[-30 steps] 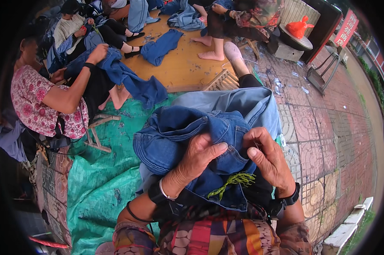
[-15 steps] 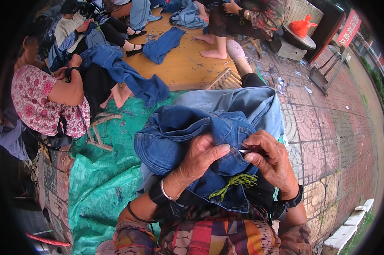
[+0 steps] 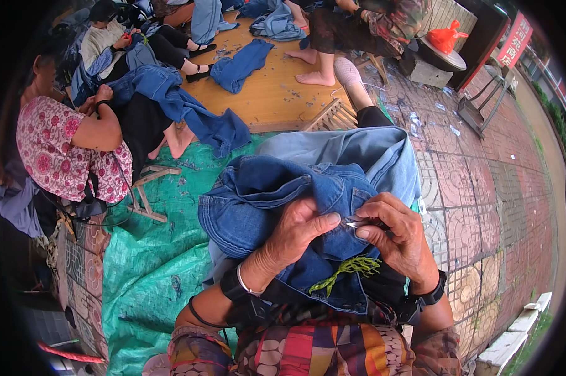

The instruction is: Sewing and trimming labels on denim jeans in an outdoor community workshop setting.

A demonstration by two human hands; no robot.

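A bunched pair of dark blue jeans (image 3: 251, 213) rests on my lap over a lighter blue denim piece (image 3: 383, 150). My left hand (image 3: 295, 232) is closed on the dark denim, thumb pressing beside a seam. Just right of that thumb, my right hand (image 3: 393, 241) pinches a small pointed metal blade (image 3: 356, 224), its tip at the denim; whether it is scissors or a cutter I cannot make out. A bundle of yellow-green threads (image 3: 345, 268) lies on the jeans below both hands.
Co-workers (image 3: 63, 138) sit left and ahead with denim in hand. A yellow board (image 3: 270, 113) bears loose jeans (image 3: 239, 66). Green sheeting (image 3: 142, 276), a wooden slatted stool (image 3: 330, 116), a red bag (image 3: 446, 39) on a round seat and patterned paving (image 3: 471, 207) surround me.
My right hand has turned slightly, bringing the metal blade into view against the denim near my left thumb. The left-hand co-worker's raised hand has come down and inward.
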